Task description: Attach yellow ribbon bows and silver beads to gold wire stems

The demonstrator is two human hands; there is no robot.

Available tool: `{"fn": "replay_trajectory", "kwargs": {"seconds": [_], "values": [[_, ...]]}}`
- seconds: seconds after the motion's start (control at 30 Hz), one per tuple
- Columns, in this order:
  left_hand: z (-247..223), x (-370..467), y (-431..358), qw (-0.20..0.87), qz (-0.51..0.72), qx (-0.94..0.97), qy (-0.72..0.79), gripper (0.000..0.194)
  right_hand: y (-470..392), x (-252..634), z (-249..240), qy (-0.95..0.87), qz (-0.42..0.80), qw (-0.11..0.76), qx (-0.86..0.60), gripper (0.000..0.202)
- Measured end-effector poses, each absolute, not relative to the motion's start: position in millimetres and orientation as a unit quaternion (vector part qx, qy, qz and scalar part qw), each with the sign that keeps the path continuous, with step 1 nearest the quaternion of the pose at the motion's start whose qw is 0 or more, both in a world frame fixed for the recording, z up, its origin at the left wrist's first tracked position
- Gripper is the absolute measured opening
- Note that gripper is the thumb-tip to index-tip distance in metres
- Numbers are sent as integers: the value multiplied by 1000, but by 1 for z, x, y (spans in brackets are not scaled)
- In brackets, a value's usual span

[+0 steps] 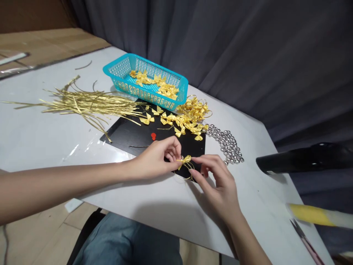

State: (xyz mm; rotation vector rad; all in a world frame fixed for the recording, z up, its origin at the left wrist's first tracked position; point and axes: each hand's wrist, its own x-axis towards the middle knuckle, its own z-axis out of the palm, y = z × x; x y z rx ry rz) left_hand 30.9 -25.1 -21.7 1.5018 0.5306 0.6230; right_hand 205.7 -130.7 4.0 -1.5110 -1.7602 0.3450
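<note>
A yellow satin ribbon bow [186, 159] with a loop of thin gold cord [183, 178] is over the near edge of a black mat [127, 134]. My left hand [165, 156] pinches the bow's left side between thumb and fingers, the other fingers curled in. On its other side, my right hand [217, 176] has thumb and index finger apart, their tips close to the bow and cord. Whether those tips touch it I cannot tell. More yellow bows [180, 121] lie on the mat's far part, beside a small red piece [153, 136].
A turquoise basket [149, 96] holding yellow bows stands behind the mat. Gold cords [91, 105] lie to the left, a heap of corded bows [194, 108] and silver beads [227, 145] to the right. A black cylindrical object [286, 160], a yellow-and-white item [314, 214] and scissors-like tool [306, 241] are farther right.
</note>
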Motion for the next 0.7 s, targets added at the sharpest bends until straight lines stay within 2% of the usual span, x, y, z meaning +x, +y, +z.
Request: {"fn": "replay_trajectory", "kwargs": {"seconds": [0.2, 0.47, 0.6, 0.7], "values": [[-21, 31, -29, 658, 251, 680, 203, 18, -130, 199, -4, -724, 150, 387, -550, 16], [-19, 33, -32, 706, 231, 643, 186, 21, -130, 205, 2, -733, 176, 429, -498, 27], [-22, 33, -31, 667, 234, 677, 206, 20, -132, 203, 4, -691, 202, 487, -494, 29], [-23, 33, -29, 656, 230, 682, 227, 20, -134, 210, 11, -618, 220, 560, -506, 22]]}}
